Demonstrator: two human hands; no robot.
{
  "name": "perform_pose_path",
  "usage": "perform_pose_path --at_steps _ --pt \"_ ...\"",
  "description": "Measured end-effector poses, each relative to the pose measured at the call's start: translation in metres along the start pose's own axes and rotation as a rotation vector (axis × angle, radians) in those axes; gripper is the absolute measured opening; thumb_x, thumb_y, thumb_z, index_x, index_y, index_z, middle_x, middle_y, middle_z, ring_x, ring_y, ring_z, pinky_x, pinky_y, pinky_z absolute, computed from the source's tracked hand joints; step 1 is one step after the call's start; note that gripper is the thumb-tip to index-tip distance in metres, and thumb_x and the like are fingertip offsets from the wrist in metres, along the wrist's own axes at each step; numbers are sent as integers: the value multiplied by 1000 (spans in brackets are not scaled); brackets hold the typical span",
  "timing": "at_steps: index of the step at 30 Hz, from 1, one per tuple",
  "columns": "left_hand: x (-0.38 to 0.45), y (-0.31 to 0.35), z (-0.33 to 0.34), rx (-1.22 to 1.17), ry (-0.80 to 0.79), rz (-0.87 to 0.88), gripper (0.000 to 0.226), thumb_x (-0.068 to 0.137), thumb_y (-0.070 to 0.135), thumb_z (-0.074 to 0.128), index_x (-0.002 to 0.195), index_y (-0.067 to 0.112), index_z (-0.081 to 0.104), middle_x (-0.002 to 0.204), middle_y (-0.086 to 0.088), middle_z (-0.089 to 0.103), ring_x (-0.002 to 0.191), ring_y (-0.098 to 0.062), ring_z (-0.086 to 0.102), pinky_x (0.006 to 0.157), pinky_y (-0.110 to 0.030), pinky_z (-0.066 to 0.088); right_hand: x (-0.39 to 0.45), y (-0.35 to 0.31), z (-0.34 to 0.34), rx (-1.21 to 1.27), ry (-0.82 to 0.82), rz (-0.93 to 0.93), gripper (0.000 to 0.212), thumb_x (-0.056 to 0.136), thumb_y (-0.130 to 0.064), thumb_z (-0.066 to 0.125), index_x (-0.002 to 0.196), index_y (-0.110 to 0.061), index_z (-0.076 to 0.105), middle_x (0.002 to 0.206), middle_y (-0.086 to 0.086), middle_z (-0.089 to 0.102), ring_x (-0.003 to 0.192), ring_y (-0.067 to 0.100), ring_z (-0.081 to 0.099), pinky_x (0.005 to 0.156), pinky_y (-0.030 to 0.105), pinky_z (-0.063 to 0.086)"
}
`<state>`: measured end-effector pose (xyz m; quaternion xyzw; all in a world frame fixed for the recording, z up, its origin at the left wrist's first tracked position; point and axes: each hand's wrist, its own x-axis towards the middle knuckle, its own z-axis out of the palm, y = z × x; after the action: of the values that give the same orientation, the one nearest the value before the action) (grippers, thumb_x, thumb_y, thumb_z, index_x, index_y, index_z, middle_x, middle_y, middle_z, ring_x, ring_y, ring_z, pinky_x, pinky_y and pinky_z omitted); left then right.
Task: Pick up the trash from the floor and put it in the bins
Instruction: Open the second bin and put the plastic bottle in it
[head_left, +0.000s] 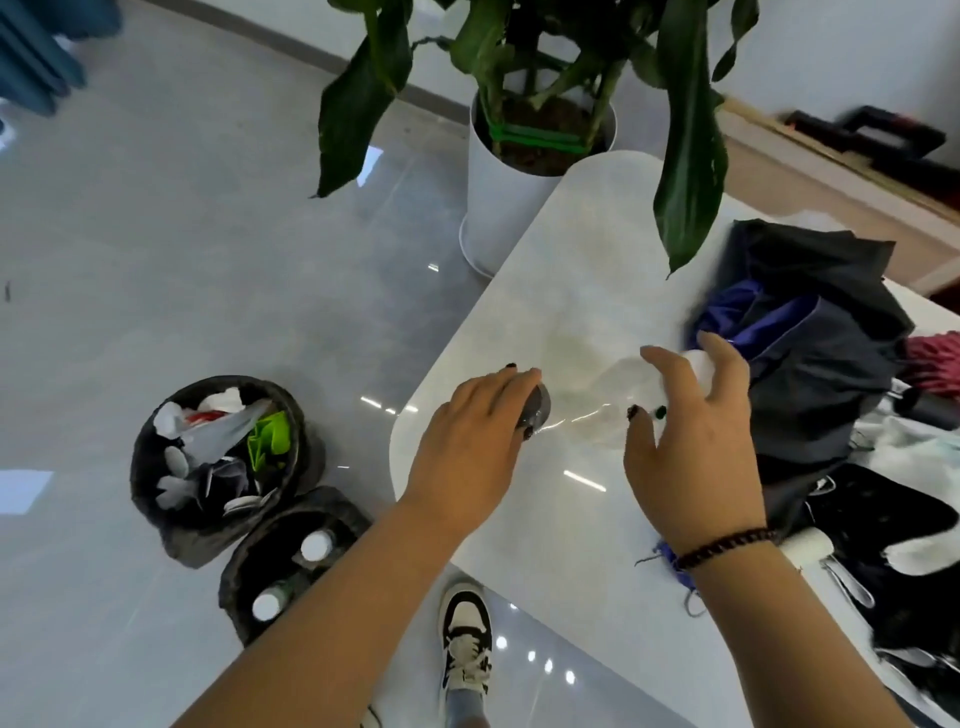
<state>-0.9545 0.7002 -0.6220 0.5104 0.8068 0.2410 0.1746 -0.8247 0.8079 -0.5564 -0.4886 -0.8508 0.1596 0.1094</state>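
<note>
Clear plastic catches the light where a bottle lies on its side on the white table, held between the person's two hands. The left hand covers the bottle's dark base end with its fingers curled over it, and the right hand wraps loosely around the neck end, where a white cap shows between the fingers. A beaded bracelet sits on the right wrist. On the grey floor to the left stand two dark bins, touching each other: the far bin holds crumpled paper, plastic bags and a green scrap, while the near bin holds bottles with white caps. A dark umbrella lies in a heap on the table just beside the right hand. Behind the table a potted plant stands in a white pot, and one sneaker shows below the table edge.
</note>
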Motion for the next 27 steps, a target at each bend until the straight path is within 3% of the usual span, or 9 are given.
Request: perform_pose_path --at_steps 3,7,11,13,16,19,22,27 --pt "-14 -2 -4 -37 101 -38 45 81 15 73 124 17 57 128 -3 61 115 -24 58 90 -33 52 -11 -9 4 17 88 -56 47 79 6 63 121 -14 58 137 18 41 113 41 53 73 41 55" --pt "-41 -18 -15 -253 157 -299 41 87 19 66 126 25 55 122 5 59 115 -16 54 91 -22 41 -22 -28 5 98 111 -115 44 79 -6 70 121 -12 58 121 10 56 101 31 59 75 41 56" --pt "-85 -54 -35 -452 263 -562 35 84 24 71 113 36 57 110 12 62 104 -8 57 89 -24 48 -33 -58 4 192 105 -231 42 78 -13 72 118 -10 60 115 8 60 99 21 59 78 35 57" --pt "-113 -72 -46 -464 328 -656 35 81 23 73 108 38 57 104 12 64 95 -2 59 79 -8 45 -41 -77 7 252 93 -296 40 77 -12 74 116 -9 61 112 6 62 99 15 58 79 29 56" --pt "-158 -100 -61 -409 448 -803 33 77 23 77 106 31 62 96 13 65 85 1 61 68 -2 42 -57 -104 14 299 30 -392 40 77 -16 75 114 -10 62 111 3 62 100 6 54 83 14 48" --pt "-201 -132 -66 -348 525 -927 34 75 21 79 103 29 63 94 7 65 81 -13 65 70 -19 47 -75 -126 27 379 -33 -440 40 76 -16 76 113 -11 62 109 -1 61 99 1 52 82 14 49" --pt "-237 -161 -66 -309 562 -1024 29 76 24 78 102 27 65 95 6 66 81 -15 65 67 -13 43 -96 -143 53 436 -156 -420 40 74 -16 78 111 -16 62 105 -9 59 95 -1 52 79 12 48" --pt "-278 -189 -59 -326 632 -1098 29 76 17 77 100 24 64 97 4 64 87 -16 62 67 -10 45 -130 -157 110 398 -429 -258 35 80 -22 73 112 -26 60 107 -13 57 92 1 53 79 28 54"
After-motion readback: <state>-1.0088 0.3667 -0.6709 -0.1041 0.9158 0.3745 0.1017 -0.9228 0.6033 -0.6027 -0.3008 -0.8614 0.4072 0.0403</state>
